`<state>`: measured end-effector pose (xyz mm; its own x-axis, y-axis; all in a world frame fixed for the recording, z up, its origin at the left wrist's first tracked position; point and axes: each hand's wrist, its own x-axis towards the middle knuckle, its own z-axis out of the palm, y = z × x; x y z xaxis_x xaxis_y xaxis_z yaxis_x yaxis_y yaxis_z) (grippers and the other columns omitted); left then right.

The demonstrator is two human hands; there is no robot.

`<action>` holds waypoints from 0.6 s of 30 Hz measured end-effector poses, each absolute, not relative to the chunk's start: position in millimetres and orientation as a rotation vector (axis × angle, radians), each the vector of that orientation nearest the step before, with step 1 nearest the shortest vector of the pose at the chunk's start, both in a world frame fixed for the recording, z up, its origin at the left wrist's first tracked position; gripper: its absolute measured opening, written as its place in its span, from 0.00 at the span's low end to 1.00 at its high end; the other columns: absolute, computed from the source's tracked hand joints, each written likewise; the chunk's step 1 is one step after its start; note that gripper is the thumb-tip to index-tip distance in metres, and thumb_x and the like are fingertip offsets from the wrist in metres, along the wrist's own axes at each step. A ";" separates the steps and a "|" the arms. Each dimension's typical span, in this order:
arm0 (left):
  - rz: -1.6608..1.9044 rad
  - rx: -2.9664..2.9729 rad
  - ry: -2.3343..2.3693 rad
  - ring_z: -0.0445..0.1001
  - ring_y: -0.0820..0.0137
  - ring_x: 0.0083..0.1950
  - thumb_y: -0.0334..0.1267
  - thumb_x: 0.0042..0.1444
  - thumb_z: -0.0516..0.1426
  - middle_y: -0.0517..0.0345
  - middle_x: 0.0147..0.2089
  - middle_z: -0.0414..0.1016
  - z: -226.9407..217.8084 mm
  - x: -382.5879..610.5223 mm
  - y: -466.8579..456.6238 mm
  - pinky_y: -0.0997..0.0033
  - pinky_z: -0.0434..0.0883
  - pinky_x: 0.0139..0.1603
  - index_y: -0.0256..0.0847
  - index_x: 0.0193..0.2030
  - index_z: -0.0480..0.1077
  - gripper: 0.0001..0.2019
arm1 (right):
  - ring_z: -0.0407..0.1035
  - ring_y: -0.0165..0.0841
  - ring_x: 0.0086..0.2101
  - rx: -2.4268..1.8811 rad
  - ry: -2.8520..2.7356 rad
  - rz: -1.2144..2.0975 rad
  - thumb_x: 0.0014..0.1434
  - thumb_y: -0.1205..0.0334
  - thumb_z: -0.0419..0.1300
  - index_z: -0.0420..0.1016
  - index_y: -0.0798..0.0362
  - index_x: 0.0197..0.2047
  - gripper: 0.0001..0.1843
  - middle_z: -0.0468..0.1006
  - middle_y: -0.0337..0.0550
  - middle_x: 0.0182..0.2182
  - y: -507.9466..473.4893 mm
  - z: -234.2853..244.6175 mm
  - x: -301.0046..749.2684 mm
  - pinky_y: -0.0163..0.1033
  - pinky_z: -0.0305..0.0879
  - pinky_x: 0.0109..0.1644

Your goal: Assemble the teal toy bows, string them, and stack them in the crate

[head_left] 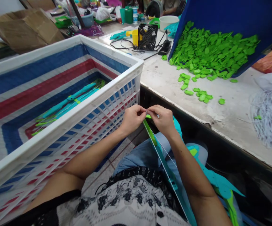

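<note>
Fingertips of my left hand (133,118) and my right hand (162,121) meet in a pinch just beyond my knees. Between them they hold the end of a thin white string (165,150), which runs back toward my lap. Right beneath the fingers is the bright green tip of a long teal plastic piece (167,175) lying across my legs; the string runs alongside it. A small green part peeks out under my right fingers. More teal and green plastic pieces (211,175) rest by my right thigh.
A white crate (117,88) with a striped liner stands at left, holding teal and green pieces (70,100). On the worktable (159,75) are a tipped blue bin (211,15) spilling green parts (211,50), a black fan (147,37) and a bundle of white strings (271,110).
</note>
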<state>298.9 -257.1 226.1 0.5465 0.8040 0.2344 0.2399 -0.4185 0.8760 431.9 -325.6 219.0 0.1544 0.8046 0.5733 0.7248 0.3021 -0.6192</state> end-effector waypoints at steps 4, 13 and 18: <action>0.926 2.226 0.861 0.69 0.72 0.31 0.31 0.52 0.55 0.57 0.28 0.72 220.3 302.2 -260.4 0.74 0.64 0.32 0.38 0.28 0.73 0.06 | 0.68 0.32 0.31 -1.605 -1.558 0.001 0.59 0.67 0.54 0.71 0.53 0.31 0.07 0.74 0.42 0.29 -330.3 215.4 427.0 0.36 0.61 0.36; 0.680 2.043 0.789 0.73 0.71 0.31 0.38 0.53 0.55 0.59 0.30 0.78 230.3 293.4 -250.1 0.75 0.67 0.32 0.38 0.33 0.76 0.09 | 0.65 0.29 0.29 -1.471 -1.483 0.136 0.60 0.66 0.53 0.68 0.53 0.31 0.07 0.70 0.39 0.28 -330.5 209.1 429.9 0.34 0.60 0.34; 0.449 2.182 0.726 0.76 0.68 0.35 0.41 0.55 0.54 0.59 0.36 0.80 235.3 276.4 -245.1 0.74 0.69 0.35 0.42 0.40 0.78 0.12 | 0.65 0.30 0.32 -1.436 -1.543 0.083 0.61 0.66 0.51 0.67 0.53 0.32 0.07 0.70 0.41 0.30 -335.4 202.2 423.9 0.35 0.61 0.36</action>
<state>276.4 -245.1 235.3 0.7747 0.6272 0.0806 0.3528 -0.5344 0.7680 423.9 -335.4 202.2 0.1883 0.7869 0.5877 0.7196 0.2967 -0.6278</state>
